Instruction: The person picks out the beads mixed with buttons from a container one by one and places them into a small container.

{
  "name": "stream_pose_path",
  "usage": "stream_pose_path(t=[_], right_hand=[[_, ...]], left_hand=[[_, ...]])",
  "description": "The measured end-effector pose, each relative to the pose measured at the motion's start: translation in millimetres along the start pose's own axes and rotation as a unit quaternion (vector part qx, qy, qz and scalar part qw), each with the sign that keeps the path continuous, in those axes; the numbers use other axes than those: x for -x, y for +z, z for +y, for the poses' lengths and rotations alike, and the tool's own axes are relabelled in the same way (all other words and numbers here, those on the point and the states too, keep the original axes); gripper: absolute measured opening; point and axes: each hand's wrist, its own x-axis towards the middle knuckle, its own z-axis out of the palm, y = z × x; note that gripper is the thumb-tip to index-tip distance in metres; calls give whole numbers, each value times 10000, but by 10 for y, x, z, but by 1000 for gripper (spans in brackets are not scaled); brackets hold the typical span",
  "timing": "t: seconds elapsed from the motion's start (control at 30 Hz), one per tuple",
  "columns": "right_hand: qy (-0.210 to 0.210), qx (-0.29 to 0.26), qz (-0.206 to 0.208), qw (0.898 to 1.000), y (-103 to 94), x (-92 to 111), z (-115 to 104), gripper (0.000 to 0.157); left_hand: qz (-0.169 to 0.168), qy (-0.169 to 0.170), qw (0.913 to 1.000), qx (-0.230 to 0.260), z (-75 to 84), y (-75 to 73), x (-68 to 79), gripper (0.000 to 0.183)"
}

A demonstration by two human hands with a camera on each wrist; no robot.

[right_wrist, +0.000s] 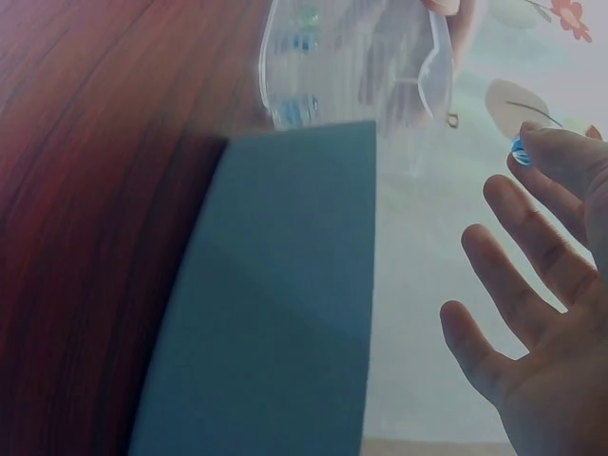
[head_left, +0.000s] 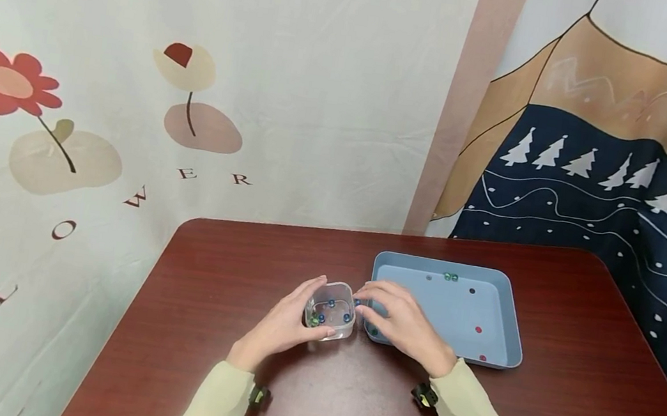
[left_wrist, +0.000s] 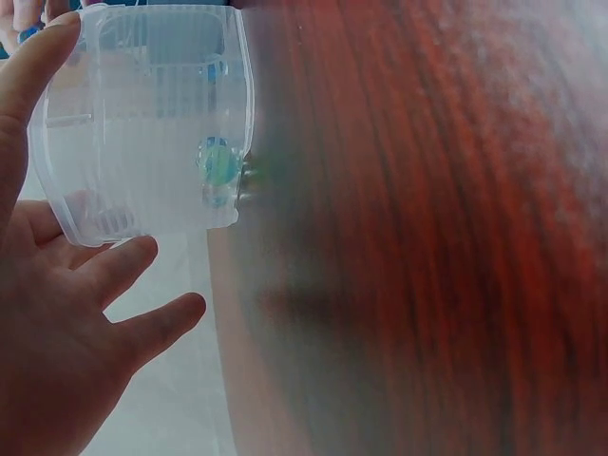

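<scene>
A clear plastic container point(head_left: 340, 293) stands on the table, tilted a little, with several blue and green marbles in its bottom. My left hand point(head_left: 286, 316) grips it from the left, thumb on the near side and fingers around the far side. Between thumb and index finger, my right hand point(head_left: 404, 320) pinches a blue marble point(right_wrist: 521, 150) just right of the container's rim, over the tray's left edge. The other right fingers are spread. A blue tray point(head_left: 452, 315) lies to the right, holding green marbles point(head_left: 451, 277) at its far wall and several red and dark pieces.
The dark red wooden table point(head_left: 225, 264) carries the container and tray. Behind it hangs a printed curtain point(head_left: 335, 96) with flowers and letters, and a navy and tan part at right. A small dark device sits on each wrist.
</scene>
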Motion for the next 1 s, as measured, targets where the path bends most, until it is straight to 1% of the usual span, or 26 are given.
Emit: stream_pose_path(t=[0.1,0.33,0.5,0.7,0.87,1.0], right_hand=[[-85,32,-32,10000,61,-46,-6,20],[-336,380,-129,9986,188,-148,5,18],[-333,543,-260,9976,258,-183,30,17],[-349,609,-264,9972,309,-187,73,18],[-360,613,-258,9971,321,-181,98,19],[-257,567,-267,9977,301,-177,98,20]], left_hand=[[-23,-6,10000,-21,-3,3,-5,97],[-50,-44,10000,-46,5,9,-10,97],[-68,-72,10000,-5,13,7,-7,98],[-65,-78,9999,25,14,8,-4,97],[-66,-75,9999,28,13,7,-8,98],[-44,-53,10000,28,15,1,-7,97]])
